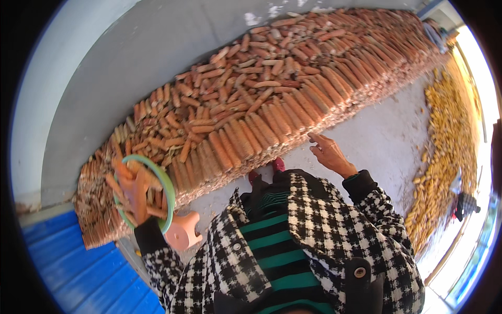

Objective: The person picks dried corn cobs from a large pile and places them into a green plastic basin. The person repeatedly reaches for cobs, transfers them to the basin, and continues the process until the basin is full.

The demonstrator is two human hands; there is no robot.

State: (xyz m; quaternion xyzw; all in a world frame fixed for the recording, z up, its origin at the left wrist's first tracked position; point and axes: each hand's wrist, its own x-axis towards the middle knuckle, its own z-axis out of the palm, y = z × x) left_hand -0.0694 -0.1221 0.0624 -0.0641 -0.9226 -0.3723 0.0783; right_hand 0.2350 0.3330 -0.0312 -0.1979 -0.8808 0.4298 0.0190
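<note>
A stack of shelled corncobs (235, 141) spans the view before me, with neatly laid cobs along its front and loose ones heaped behind. A green plastic basin (169, 188) holding several corncobs is at the stack's left part. My left hand (138, 192) reaches over the basin among these cobs; whether its fingers grip one cannot be made out. What supports the basin is hidden. My right hand (331, 154) hovers near the stack's front edge, fingers apart, holding nothing.
A pink plastic stool (182, 231) stands beside the basin. Yellow ears of corn (447, 157) cover the floor at right, with dark cloth-like items (466, 206) near them. A grey wall (157, 43) runs behind the stack. Blue metal panels (86, 263) lie at lower left.
</note>
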